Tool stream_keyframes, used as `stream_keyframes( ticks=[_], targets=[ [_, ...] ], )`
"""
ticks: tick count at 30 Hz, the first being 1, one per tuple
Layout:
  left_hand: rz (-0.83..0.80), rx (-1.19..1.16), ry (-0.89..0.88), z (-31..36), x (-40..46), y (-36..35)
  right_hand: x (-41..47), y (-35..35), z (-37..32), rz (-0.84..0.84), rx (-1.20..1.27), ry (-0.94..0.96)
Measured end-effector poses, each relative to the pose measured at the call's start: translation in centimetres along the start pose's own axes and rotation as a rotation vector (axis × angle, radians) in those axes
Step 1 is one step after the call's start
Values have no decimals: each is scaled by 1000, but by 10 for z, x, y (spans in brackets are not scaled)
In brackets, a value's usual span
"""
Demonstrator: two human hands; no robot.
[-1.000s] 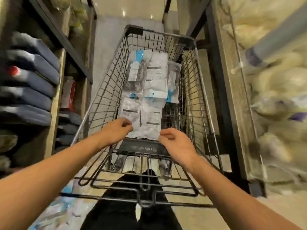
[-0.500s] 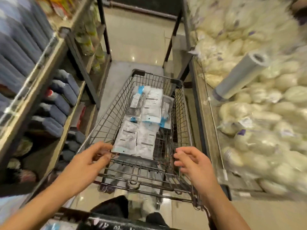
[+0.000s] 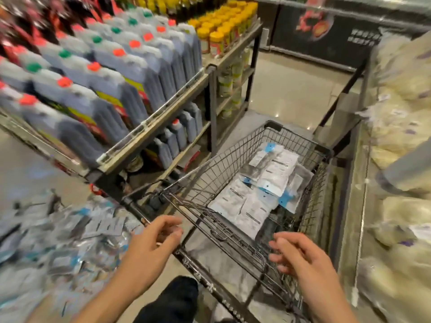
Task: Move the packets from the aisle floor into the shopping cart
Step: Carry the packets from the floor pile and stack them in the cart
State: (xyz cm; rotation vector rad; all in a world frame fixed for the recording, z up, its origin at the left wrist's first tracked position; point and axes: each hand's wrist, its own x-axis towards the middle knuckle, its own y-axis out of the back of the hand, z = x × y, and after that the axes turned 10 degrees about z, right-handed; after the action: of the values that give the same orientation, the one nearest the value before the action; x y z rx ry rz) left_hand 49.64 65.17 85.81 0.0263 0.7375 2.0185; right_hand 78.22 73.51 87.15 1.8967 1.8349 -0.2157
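Between loads: both the left hand (image 3: 151,245) and right hand (image 3: 300,257) hover loose-fingered, each grip holding nothing, by the grey wire shopping cart (image 3: 233,159); next likely calls for reaching left to the heap of clear blue-tagged packets (image 3: 65,241) on the floor

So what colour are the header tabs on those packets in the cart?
Bright blue, on white and clear packets lying in the cart; the head view shows it.

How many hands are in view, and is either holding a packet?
2, neither holding one. The left hand is beside the shopping cart's near left corner; the right hand hovers over its near end.
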Motion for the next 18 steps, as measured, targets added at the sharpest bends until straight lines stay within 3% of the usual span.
stream_keyframes(
  ticks=[10,18],
  targets=[
    [70,-75,212,-52,-87,46,-36,-59,-40,-249,-36,123],
    [370,-217,457,-163,-184,132,-121,-198,-44,-667,-197,145]
  ],
)
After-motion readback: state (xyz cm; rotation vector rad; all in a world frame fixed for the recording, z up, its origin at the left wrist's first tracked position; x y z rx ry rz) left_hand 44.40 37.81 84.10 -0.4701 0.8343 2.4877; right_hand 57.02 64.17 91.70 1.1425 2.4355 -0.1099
